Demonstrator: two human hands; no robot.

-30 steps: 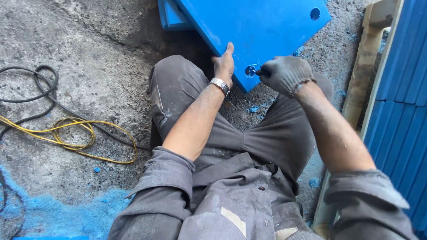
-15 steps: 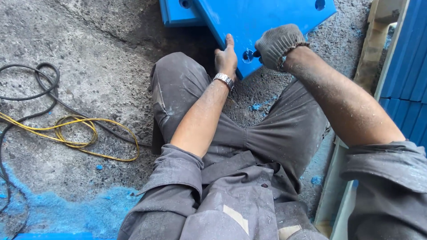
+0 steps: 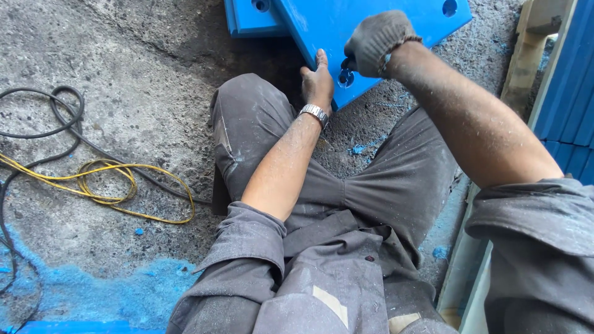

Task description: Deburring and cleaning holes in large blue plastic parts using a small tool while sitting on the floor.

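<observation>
I sit on a concrete floor with my legs in grey trousers spread. A thick blue plastic plate (image 3: 371,21) with round holes lies tilted in front of my knees. My left hand (image 3: 318,81), bare with a metal wristwatch, grips the plate's near left edge. My right hand (image 3: 374,42) wears a grey knit glove and is closed at a hole near the plate's near corner; what it holds is hidden inside the fist. A second blue plate (image 3: 250,17) lies behind the first.
Black cable (image 3: 59,117) and yellow cord (image 3: 105,185) lie coiled on the floor at left. Blue shavings (image 3: 93,291) cover the floor at lower left. A wooden post (image 3: 526,59) and blue corrugated panels (image 3: 569,93) stand at right.
My right hand has shifted left along the plate, close beside my left hand at the near corner hole. My left hand keeps its grip on the plate's edge.
</observation>
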